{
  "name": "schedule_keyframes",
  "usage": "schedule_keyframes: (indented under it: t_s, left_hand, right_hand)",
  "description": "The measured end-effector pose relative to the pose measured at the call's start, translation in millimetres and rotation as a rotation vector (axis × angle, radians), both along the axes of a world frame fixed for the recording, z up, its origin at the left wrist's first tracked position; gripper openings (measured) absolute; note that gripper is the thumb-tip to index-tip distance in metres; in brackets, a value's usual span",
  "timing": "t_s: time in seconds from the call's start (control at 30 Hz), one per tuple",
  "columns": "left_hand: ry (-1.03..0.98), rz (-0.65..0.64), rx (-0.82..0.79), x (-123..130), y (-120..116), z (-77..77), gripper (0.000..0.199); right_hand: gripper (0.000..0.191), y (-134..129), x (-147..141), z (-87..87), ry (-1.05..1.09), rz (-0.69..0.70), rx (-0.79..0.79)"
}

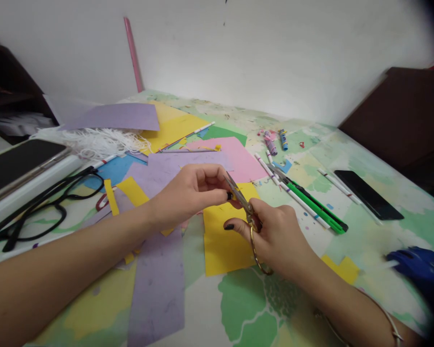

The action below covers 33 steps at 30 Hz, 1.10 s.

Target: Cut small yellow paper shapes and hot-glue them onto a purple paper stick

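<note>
Clearly, right hand (280,233) grips slim metal scissors (243,198); curled left hand (192,189), grasp unclear.

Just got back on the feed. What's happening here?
A person's right hand is holding a pair of scissors, with the blades pointing up beside the left hand. The left hand's fingers are curled in; whatever they may hold is too hidden to tell. A yellow sheet lies below the hands, with purple paper to its left and a pink sheet beyond.

Black-framed glasses (32,205), dark phone (369,194).
</note>
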State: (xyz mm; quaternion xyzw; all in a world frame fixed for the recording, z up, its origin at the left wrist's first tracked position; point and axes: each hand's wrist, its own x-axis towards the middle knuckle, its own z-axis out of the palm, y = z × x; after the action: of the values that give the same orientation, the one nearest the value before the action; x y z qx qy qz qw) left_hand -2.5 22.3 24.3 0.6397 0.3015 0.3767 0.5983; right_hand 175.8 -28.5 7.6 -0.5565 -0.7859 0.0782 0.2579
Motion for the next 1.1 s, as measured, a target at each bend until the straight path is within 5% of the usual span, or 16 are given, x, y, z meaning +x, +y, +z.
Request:
schedule_keyframes:
  t_s: [1.1]
  left_hand:
    - [-0.031, 0.043, 0.046, -2.7, 5.2, -1.3, 0.013]
  right_hand:
    - [0.055, 0.6, 1.0, -0.3, -0.026, -0.014, 0.045]
